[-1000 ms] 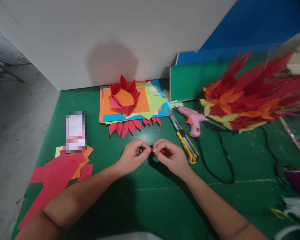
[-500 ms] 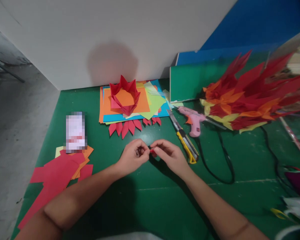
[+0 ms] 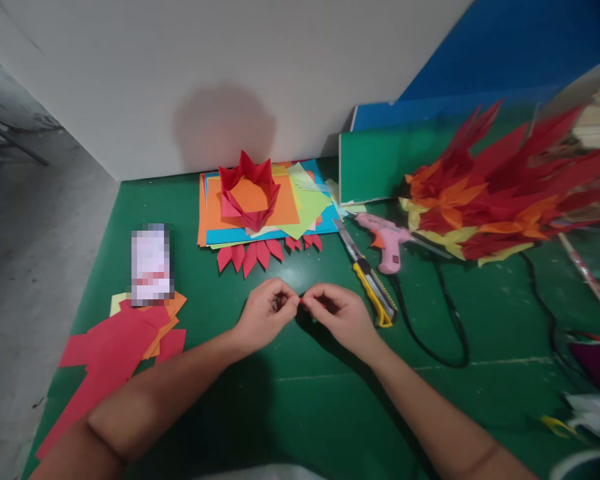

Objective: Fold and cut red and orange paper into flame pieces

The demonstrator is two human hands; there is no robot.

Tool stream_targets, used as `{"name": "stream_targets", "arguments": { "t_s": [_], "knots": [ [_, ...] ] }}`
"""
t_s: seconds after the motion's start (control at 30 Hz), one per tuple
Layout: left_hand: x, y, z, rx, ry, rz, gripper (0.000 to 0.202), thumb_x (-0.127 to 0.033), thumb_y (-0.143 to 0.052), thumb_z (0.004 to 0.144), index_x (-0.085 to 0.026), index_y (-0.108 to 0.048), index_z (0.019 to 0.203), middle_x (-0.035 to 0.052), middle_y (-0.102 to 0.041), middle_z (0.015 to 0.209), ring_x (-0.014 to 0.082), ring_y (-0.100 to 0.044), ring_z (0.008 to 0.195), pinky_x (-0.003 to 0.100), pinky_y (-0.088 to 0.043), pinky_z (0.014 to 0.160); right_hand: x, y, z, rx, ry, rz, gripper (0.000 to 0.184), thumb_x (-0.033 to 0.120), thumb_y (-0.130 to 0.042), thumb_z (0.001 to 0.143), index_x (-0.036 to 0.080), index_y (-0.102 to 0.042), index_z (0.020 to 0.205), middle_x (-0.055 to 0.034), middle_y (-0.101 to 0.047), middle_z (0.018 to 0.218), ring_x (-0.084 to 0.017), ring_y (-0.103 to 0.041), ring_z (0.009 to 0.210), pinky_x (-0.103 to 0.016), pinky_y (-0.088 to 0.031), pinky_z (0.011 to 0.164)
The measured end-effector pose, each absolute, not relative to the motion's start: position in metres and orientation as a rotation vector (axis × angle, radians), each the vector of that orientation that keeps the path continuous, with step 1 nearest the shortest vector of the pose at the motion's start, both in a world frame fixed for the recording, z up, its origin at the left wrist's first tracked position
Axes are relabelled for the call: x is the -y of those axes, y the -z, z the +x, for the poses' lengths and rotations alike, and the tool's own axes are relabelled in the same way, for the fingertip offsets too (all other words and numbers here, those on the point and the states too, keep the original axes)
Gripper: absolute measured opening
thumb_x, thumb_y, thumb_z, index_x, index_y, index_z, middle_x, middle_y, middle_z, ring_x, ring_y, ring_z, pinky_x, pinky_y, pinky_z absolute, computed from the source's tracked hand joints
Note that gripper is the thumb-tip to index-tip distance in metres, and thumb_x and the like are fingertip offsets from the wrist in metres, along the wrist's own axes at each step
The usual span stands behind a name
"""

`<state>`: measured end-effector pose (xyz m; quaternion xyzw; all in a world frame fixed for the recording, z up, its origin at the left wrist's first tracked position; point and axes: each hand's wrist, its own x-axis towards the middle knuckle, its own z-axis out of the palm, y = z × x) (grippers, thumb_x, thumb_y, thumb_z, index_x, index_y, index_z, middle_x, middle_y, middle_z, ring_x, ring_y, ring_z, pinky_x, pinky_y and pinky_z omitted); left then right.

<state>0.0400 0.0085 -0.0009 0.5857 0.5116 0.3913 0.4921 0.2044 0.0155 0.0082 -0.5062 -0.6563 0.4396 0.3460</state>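
Between left hand and right hand, small red paper piece, mostly hidden, pinched by both.

Holding left hand and right hand nearly fingertip to fingertip.
Angling both forearms inward, pinching thumbs against forefingers, curling other fingers, apparently loosely, half hidden.

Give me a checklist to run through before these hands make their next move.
1. Small red paper piece held at the fingertips of the left hand and right hand: ok.
2. Its folds lined up: cannot tell, fingers hide most of it.
3. Yellow-handled metal utility knife with blade retracted: not ok, blade looks extended.
4. Pink plastic glue gun apart from both hands: ok.
5. Glue gun hot: cannot tell.
6. Red folded-paper ring resting on the coloured paper stack: ok.
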Motion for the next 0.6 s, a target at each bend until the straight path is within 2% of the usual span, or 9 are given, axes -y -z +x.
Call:
{"name": "stream_targets", "arguments": {
  "t_s": [0.23,0.43,0.6],
  "knots": [
    [-0.0093,0.0055,0.0394,-1.269,-1.096,1.464,0.016,-0.024,-0.056,0.080,-0.017,-0.051,0.066,-0.0030,-0.049,0.063,0.0067,-0.043,0.053,0.018,-0.034,0.049,-0.0145,-0.0031,0.2041,1.652,-1.015,-1.290,0.016,0.032,-0.062,0.081,0.019,-0.070,0.079,-0.0032,-0.068,0.073,-0.013,-0.059,0.058,-0.024,-0.048,0.054],
    [-0.0098,0.0076,0.0376,-1.210,-1.057,1.519,0.010,-0.025,-0.060,0.079,-0.017,-0.059,0.073,-0.0013,-0.055,0.066,0.0072,-0.046,0.054,0.018,-0.037,0.050,-0.0148,-0.0047,0.2054,1.683,-0.933,-1.285,0.017,0.032,-0.063,0.081,0.018,-0.068,0.073,-0.0034,-0.067,0.069,-0.014,-0.060,0.059,-0.025,-0.050,0.056],
    [-0.0105,0.0074,0.0366,-1.239,-1.046,1.603,0.016,-0.026,-0.058,0.082,-0.017,-0.057,0.068,-0.0015,-0.055,0.063,0.0083,-0.046,0.055,0.019,-0.037,0.052,-0.0153,-0.0054,0.2058,1.679,-0.985,-1.279,0.016,0.031,-0.064,0.079,0.018,-0.068,0.071,-0.0029,-0.067,0.067,-0.013,-0.059,0.057,-0.024,-0.049,0.054]
  ]
}}
